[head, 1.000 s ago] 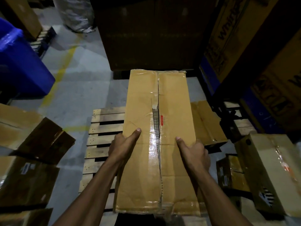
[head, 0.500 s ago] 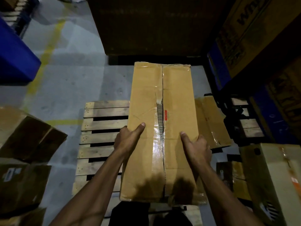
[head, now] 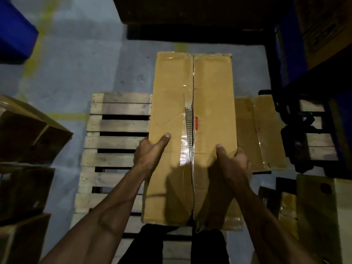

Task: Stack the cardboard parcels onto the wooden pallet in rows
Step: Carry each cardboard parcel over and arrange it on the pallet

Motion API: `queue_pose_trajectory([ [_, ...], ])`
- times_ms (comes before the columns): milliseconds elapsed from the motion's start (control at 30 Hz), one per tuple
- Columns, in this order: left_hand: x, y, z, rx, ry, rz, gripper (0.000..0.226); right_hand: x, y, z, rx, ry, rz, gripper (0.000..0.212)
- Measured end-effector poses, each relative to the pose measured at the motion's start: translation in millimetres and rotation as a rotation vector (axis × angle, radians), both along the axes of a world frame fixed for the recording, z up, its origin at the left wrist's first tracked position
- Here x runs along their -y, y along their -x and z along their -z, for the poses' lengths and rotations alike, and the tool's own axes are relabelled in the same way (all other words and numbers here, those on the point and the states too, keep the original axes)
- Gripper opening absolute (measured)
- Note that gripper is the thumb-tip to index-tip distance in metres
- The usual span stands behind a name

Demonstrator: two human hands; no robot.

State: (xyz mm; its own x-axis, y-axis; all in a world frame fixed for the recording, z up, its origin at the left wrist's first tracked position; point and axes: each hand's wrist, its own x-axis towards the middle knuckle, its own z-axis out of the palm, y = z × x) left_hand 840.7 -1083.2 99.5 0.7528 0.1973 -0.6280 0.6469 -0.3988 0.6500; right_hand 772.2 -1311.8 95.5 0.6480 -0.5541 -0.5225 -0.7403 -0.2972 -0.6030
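A long taped cardboard parcel [head: 192, 103] lies lengthwise over the right part of the wooden pallet [head: 116, 126], its far end reaching past the pallet's far edge. My left hand [head: 150, 152] grips its left side, thumb on top. My right hand [head: 231, 159] grips its right side, thumb on top too. A lower, flatter parcel [head: 257, 130] lies to the right, partly hidden under the long one.
Brown boxes [head: 28, 130] stand stacked at the left. More boxes [head: 320, 210] sit at the lower right, with a dark pallet [head: 314, 134] behind them. A blue bin [head: 13, 33] is far left. Large cartons [head: 190, 10] rise beyond. My dark trouser legs [head: 175, 244] show at the bottom.
The long parcel has sunk lower toward the pallet and the view has tilted down. Both hands keep the same grip on its sides.
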Motion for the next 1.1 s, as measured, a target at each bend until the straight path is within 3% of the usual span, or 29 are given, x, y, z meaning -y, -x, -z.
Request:
queue_pose_trajectory([
  [267, 47, -19, 122, -0.035, -0.071, -0.041, 0.059, 50, -36, 122, -0.049, 0.067, -0.090, 0.063],
  [433, 74, -36, 185, -0.018, -0.087, -0.079, 0.062, 78, -55, 190, -0.044, 0.053, -0.110, 0.041],
  [567, 91, -52, 232, -0.022, -0.049, -0.077, 0.080, 94, -70, 233, -0.029, 0.051, -0.073, 0.037],
  [767, 95, -79, 299, 0.020, -0.008, -0.039, 0.077, 104, -84, 293, -0.026, 0.011, -0.014, 0.044],
  [900, 99, -81, 345, -0.002, -0.007, -0.009, 0.060, 100, -89, 343, -0.094, -0.130, -0.026, 0.049],
  [1100, 103, -66, 378, 0.077, -0.091, 0.010, 0.053, 95, -86, 369, -0.096, -0.113, -0.041, 0.060],
])
